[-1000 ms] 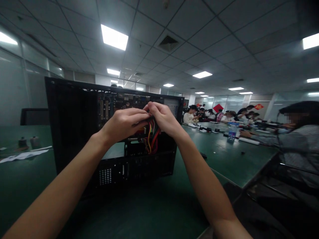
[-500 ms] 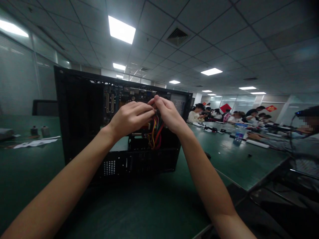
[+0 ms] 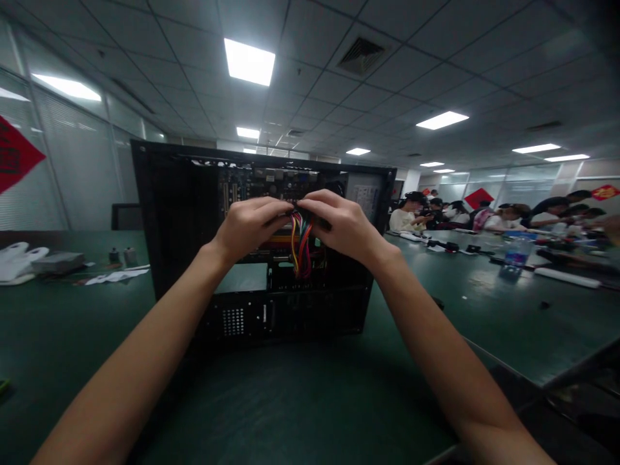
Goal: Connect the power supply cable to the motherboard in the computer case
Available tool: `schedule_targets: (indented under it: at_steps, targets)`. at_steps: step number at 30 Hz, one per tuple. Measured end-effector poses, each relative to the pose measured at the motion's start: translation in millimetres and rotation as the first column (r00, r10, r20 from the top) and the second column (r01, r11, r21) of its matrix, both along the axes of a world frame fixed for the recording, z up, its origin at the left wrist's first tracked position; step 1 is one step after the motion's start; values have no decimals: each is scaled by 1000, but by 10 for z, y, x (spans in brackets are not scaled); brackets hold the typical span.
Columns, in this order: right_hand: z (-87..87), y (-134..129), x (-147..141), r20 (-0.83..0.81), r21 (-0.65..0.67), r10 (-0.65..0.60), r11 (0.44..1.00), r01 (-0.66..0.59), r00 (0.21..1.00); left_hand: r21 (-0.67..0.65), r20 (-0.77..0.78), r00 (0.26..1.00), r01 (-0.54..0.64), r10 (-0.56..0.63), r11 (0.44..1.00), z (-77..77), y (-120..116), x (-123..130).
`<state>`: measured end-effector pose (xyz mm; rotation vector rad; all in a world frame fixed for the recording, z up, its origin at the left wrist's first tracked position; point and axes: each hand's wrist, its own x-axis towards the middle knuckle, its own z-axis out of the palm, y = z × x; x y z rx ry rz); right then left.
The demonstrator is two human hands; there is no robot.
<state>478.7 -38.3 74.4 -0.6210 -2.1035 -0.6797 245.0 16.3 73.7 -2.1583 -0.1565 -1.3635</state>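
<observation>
An open black computer case [image 3: 194,150] stands on the green table in front of me, its motherboard [image 3: 271,187] showing in the upper part. A bundle of coloured power cables [image 3: 302,248], yellow, red, green and orange, hangs down inside it. My left hand [image 3: 252,223] is closed at the top of the bundle, fingertips pinched together. From the other side my right hand [image 3: 341,219] closes on the same spot, its fingertips nearly meeting the left ones. The bundle's upper end, between the fingertips, is mostly hidden.
On the green table [image 3: 271,400] at left lie a grey box [image 3: 59,261], a white plastic bag [image 3: 22,258], white paper [image 3: 119,274] and two small bottle-like items [image 3: 121,256]. At right stand a clear plastic container [image 3: 518,252] and a white bar [image 3: 566,278]. Several people sit farther back.
The view has turned left, so the case appears farther right. My right hand has rolled over from upright to knuckles up, and its fingers now meet the cable bundle's top.
</observation>
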Motion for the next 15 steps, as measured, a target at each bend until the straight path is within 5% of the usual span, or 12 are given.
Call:
schedule_targets:
  at_steps: [10, 15]
  targets:
    - [-19, -6, -100, 104, -68, -239, 967, 247, 965, -170, -57, 996, -79, 71, 982, -107, 149, -24]
    - [-234, 69, -346, 252, -186, -517, 804, 566, 818, -405, -330, 929, -300, 168, 863, -218, 301, 74]
